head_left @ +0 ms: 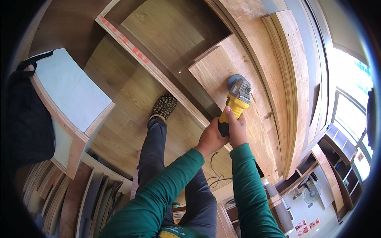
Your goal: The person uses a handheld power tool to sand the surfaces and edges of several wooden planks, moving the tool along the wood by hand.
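Both of my hands are closed around a yellow and black angle grinder [239, 99]. My left hand [214, 137] wraps the black rear end of its body, and my right hand [236, 127] grips just beside it with the thumb along the yellow casing. At the far end of the tool, a round grey-blue disc [235, 80] lies over a wooden board [212, 67]; whether it touches the wood I cannot tell. That board rests on a long plywood panel [238, 51]. The fingers' undersides are hidden.
A stack of plywood strips [291, 79] stands to the right. A wooden frame rail [158, 81] with red marks crosses the middle. At left are a white-topped stool [71, 87], a black bag [29, 119] and upright boards [83, 198]. A black cord [214, 176] trails on the floor.
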